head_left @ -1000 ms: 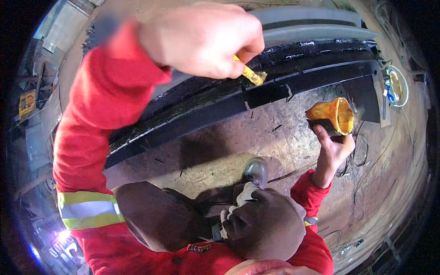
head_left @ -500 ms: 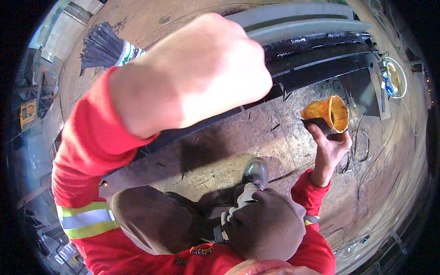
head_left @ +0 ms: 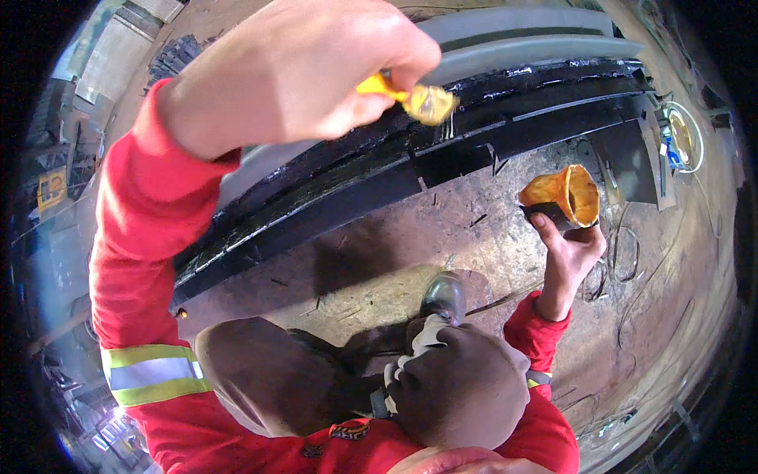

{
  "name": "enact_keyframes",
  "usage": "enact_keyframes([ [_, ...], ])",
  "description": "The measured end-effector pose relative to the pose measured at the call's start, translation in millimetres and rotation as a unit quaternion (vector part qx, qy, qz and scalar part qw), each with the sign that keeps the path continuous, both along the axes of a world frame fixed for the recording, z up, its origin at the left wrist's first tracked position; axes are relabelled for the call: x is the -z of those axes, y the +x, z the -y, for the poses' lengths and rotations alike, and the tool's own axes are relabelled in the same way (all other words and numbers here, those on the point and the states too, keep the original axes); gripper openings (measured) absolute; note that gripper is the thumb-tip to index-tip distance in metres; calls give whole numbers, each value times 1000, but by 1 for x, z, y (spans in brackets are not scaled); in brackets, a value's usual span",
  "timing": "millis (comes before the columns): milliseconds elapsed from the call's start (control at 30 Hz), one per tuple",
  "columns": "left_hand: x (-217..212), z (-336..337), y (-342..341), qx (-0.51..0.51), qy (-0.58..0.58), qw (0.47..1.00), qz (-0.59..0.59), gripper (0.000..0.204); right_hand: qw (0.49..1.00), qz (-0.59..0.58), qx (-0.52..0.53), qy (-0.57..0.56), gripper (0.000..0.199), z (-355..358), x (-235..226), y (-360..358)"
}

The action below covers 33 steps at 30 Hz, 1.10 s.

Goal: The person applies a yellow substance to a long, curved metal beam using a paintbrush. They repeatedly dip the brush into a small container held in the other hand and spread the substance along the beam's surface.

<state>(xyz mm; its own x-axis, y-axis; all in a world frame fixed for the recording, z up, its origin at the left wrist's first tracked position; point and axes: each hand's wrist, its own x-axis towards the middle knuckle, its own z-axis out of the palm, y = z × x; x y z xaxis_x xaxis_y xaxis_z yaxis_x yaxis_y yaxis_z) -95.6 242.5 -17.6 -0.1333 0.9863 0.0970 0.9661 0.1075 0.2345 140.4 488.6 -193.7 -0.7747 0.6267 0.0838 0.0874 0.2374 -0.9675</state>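
Holding brush [head_left: 429, 104] left, cup [head_left: 556, 195] right

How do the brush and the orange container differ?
Holder: the brush is in the left hand; the orange container is in the right hand.
Shape: the brush is narrow with a bristled end; the orange container is wider, hollow and open-mouthed.
Colour: the brush's handle is bright yellow; the orange container is mottled, with a dark patch outside.
Shared: each is held in one bare hand.
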Motion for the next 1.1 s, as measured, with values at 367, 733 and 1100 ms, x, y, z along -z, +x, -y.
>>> enact_keyframes([
  [367,34,33,19,-132,-11,985,112,13,1000,-17,-19,-17,65,13,-4,-6],
  [733,14,82,3,-99,-117,960,234,12,1000,-1,-28,-7,55,26,-8,-6],
  [1100,-24,165,12,-187,-317,922,121,21,999,-30,-24,-29,49,42,1,-11],
])
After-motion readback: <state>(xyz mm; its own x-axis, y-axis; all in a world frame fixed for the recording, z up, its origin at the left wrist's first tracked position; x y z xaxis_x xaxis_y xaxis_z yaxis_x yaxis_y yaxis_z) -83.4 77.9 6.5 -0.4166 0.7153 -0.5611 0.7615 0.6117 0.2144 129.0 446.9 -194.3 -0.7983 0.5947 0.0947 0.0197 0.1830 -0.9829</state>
